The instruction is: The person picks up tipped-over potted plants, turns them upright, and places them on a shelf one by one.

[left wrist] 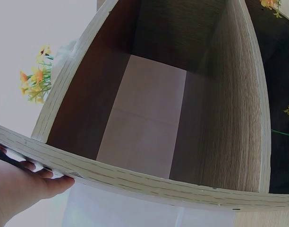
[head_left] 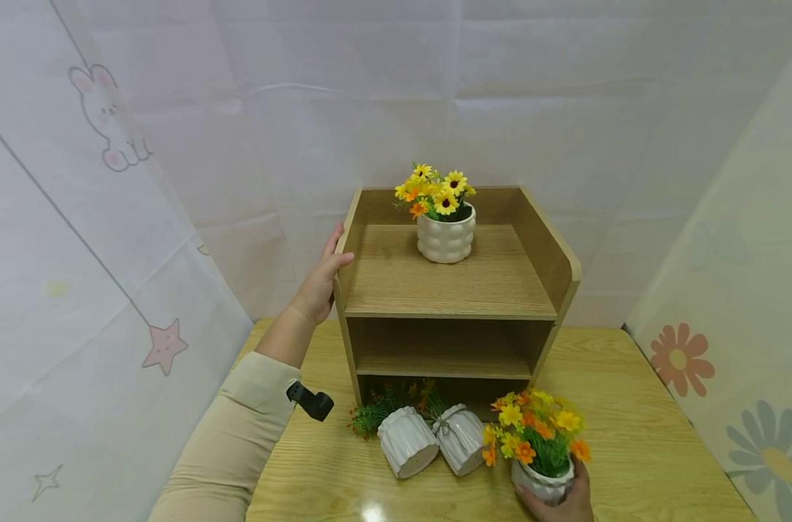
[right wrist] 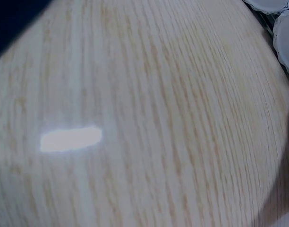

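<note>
In the head view, my left hand grips the left side panel of a small wooden shelf unit, thumb over the panel's edge and fingers along its outside. The left wrist view shows that hand against the panel. At the lower right, my right hand holds a white pot of yellow and orange artificial flowers, fingers round the pot. A bumpy white pot with small sunflowers stands upright on the top shelf. Two white ribbed pots lie tipped over before the unit, their foliage towards it.
The shelf unit stands on a light wooden table; its two lower compartments face me. Printed cloth walls close in the back and both sides. In the right wrist view are bare wood grain and the bases of the tipped pots.
</note>
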Motion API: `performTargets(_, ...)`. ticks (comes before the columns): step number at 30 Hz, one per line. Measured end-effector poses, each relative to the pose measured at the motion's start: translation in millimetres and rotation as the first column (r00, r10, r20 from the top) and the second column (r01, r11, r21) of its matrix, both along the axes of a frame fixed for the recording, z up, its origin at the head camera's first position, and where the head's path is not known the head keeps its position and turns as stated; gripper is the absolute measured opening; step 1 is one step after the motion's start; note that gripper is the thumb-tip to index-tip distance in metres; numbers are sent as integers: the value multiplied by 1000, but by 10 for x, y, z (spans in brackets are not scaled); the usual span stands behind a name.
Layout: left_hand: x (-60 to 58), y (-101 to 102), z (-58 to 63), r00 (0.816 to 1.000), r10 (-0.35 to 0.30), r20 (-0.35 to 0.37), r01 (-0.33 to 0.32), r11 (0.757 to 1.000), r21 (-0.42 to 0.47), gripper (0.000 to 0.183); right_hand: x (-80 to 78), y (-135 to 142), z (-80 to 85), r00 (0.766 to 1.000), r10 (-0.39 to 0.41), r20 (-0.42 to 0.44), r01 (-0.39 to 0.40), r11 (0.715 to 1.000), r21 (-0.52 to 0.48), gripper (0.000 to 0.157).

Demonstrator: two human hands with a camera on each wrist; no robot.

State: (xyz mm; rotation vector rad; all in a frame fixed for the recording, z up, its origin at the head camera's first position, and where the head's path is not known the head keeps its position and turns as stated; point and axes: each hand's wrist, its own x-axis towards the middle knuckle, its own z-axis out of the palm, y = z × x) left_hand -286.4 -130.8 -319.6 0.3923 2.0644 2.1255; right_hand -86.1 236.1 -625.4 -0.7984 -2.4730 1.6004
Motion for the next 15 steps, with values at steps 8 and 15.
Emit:
performTargets(8, -15, -2, -18, 1000, 3, -1, -3, 1000, -8, 75, 12, -16, -18, 998, -20, 51, 18, 999, 27, 140)
performTargets(15, -8, 5, -3, 1000, -2, -13, 1, 1000, -11, 75, 26, -49, -40, 995, -71, 73, 72, 997, -7, 140)
